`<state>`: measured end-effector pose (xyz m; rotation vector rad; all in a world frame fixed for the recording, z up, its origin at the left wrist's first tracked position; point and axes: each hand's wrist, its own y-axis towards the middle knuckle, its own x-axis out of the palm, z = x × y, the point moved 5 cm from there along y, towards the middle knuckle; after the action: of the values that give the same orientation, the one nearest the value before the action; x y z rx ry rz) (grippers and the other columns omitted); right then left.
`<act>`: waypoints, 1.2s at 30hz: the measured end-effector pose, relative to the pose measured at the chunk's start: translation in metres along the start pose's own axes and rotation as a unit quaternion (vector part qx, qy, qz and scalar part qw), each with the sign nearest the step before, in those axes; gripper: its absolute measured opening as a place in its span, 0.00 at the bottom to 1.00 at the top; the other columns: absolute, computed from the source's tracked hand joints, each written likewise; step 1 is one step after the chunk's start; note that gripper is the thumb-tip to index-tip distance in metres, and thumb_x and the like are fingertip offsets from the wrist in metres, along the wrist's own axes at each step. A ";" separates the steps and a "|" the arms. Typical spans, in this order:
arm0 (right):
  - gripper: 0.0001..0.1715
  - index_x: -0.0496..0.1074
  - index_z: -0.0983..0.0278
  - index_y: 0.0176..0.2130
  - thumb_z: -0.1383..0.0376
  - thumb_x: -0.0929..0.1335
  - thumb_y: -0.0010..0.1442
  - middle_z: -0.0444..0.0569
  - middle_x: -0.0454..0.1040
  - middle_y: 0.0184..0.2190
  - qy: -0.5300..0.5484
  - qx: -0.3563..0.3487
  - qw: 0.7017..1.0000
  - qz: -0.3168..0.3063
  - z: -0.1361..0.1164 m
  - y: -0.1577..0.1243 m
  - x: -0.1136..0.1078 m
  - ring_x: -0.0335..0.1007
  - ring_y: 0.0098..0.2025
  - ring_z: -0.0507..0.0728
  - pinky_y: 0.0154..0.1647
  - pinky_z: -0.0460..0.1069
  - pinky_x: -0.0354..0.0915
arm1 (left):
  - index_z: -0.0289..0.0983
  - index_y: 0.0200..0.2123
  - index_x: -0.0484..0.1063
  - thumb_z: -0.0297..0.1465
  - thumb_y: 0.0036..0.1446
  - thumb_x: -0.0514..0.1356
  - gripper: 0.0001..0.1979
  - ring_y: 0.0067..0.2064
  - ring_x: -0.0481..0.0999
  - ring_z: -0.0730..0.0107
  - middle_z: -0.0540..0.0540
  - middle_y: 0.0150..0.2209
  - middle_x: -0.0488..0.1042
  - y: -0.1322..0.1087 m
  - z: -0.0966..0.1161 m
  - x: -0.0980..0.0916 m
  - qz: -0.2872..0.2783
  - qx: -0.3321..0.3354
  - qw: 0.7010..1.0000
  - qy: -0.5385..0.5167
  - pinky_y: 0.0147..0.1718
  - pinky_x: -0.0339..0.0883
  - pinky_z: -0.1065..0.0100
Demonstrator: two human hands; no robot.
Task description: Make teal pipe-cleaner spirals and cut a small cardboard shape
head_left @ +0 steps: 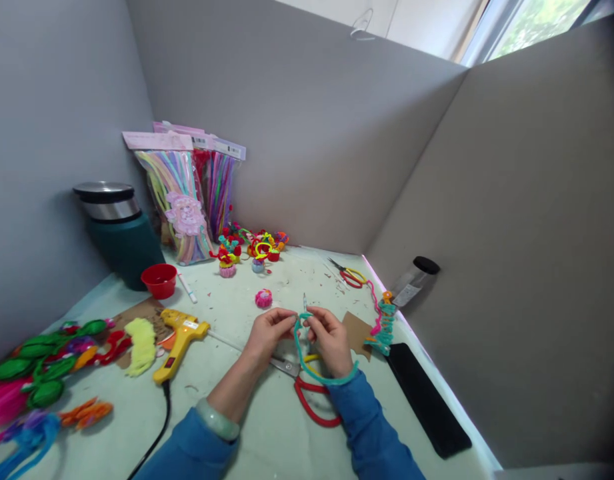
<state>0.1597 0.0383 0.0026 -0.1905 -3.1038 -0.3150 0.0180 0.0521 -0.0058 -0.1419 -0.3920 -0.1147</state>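
My left hand (pixel 268 331) and my right hand (pixel 328 337) meet over the middle of the table, both pinched on one teal pipe cleaner (pixel 307 365). The stem loops down from the fingertips and curls round my right wrist. A short end pokes up between the hands. Beneath them lie red-handled scissors (pixel 311 400) flat on the table. A pink pompom (pixel 263 298) sits just beyond my left hand.
A yellow glue gun (pixel 179 341) with a black cord lies at the left. Farther left are green and pink craft pieces (pixel 41 373). Packs of pipe cleaners (pixel 179 200), a red cup (pixel 159 280), a dark flask (pixel 119 230), small scissors (pixel 351 275) and a black phone (pixel 427 400) ring the table.
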 end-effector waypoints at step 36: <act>0.10 0.66 0.64 0.31 0.61 0.69 0.51 0.38 0.64 0.19 -0.002 0.023 0.998 -0.053 0.013 -0.003 0.006 0.56 0.16 0.46 0.16 0.41 0.54 | 0.32 0.25 0.74 0.33 0.39 0.67 0.10 0.21 0.69 0.75 0.49 0.20 0.73 0.003 0.000 -0.001 -0.032 -0.006 0.997 0.072 0.23 0.64 0.73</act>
<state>0.1530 0.0386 -0.0111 -0.0258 -3.1273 -0.2452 0.0178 0.0547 -0.0062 -0.1319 -0.2515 -0.1895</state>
